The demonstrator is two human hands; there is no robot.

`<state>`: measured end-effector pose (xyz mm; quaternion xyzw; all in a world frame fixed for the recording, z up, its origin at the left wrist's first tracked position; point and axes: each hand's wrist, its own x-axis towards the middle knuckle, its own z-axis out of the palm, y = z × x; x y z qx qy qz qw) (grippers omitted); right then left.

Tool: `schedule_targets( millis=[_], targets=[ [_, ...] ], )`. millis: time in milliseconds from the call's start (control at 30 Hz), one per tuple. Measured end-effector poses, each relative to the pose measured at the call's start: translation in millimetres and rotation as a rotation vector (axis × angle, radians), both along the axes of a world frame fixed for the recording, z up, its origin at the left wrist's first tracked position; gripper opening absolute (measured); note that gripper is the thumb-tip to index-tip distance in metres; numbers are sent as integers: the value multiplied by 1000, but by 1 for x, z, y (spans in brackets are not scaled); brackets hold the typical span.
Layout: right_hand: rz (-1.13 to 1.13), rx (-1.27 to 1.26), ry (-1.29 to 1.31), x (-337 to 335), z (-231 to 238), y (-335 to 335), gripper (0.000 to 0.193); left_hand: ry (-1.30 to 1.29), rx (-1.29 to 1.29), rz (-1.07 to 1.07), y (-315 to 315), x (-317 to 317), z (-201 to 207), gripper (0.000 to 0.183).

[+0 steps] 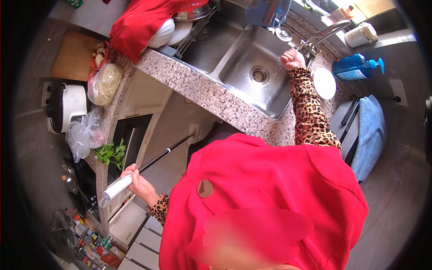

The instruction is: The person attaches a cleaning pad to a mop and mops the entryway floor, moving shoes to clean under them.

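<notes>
My left hand (pixel 143 185) is wrapped round the white grip (pixel 118 188) of a long pole, with a loop at the grip's end. The pole's black shaft (pixel 155 161) slants toward the cabinets under the counter; its far end is hidden behind my body. Over the right edge of the steel sink basin (pixel 243 56), my right hand (pixel 292 59) has its fingers curled in beside the tap (pixel 326 30). Whatever those fingers may hold cannot be made out. A drain strainer (pixel 259 75) sits in the basin floor.
Right of the sink are a white dish (pixel 324 83), a blue pump bottle (pixel 357 67) and a blue towel (pixel 370 137). A red cloth (pixel 139 27) partly covers bowls at the rack. Along the left counter are a white appliance (pixel 74 108), bagged food (pixel 105 84) and leafy greens (pixel 112 153).
</notes>
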<state>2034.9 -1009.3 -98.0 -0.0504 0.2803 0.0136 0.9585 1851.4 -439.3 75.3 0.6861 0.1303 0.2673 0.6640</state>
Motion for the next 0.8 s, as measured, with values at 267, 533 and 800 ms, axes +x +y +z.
schedule_targets(
  millis=[267, 533, 800],
  targets=[
    [-33, -26, 18, 11, 18, 11, 24, 8, 23, -34, 1, 8, -3, 19],
    [138, -188, 25, 11, -2, 7, 36, -22, 35, -54, -5, 13, 1, 20],
    [130, -304, 65, 6, 9, 16, 25, -30, 26, -48, -3, 7, -5, 18]
  ],
)
